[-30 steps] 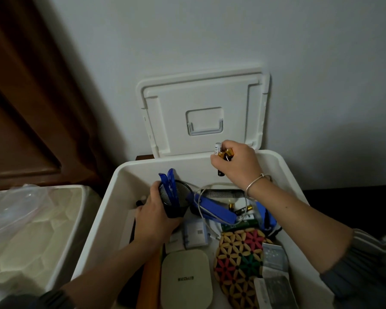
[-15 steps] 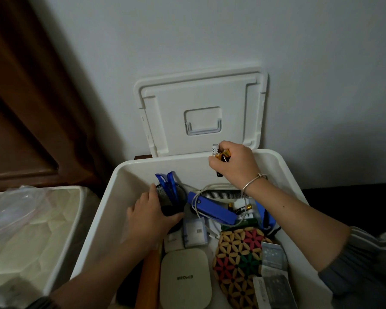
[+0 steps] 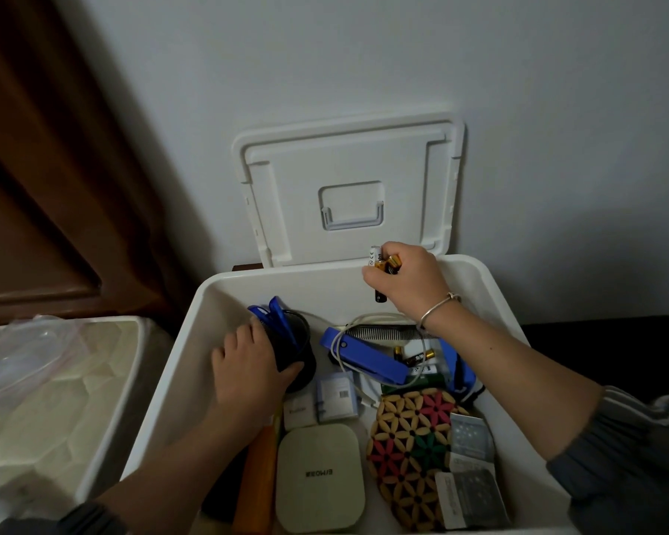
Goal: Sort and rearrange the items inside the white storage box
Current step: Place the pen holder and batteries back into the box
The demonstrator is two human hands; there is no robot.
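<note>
The white storage box (image 3: 194,334) stands open, its lid (image 3: 348,187) leaning on the wall behind. My left hand (image 3: 248,370) grips a black cup (image 3: 298,349) with blue pens (image 3: 275,316) in it, near the box's left wall. My right hand (image 3: 406,278) holds a bundle of batteries (image 3: 381,264) above the box's back edge. Below it lie a black comb (image 3: 387,334), a blue flat case (image 3: 367,359) with a white cable (image 3: 344,353) across it, and loose batteries (image 3: 414,357).
Toward the front of the box sit a beige square case (image 3: 319,476), an orange item (image 3: 257,476), small white boxes (image 3: 335,395), a colourful flower-pattern mat (image 3: 410,453) and foil packets (image 3: 470,469). A mattress in plastic (image 3: 43,399) lies left; a brown door (image 3: 35,167) stands behind it.
My left hand has lowered the black cup with the pens and shifted it left toward the box's wall. My right hand with the batteries has stayed in place.
</note>
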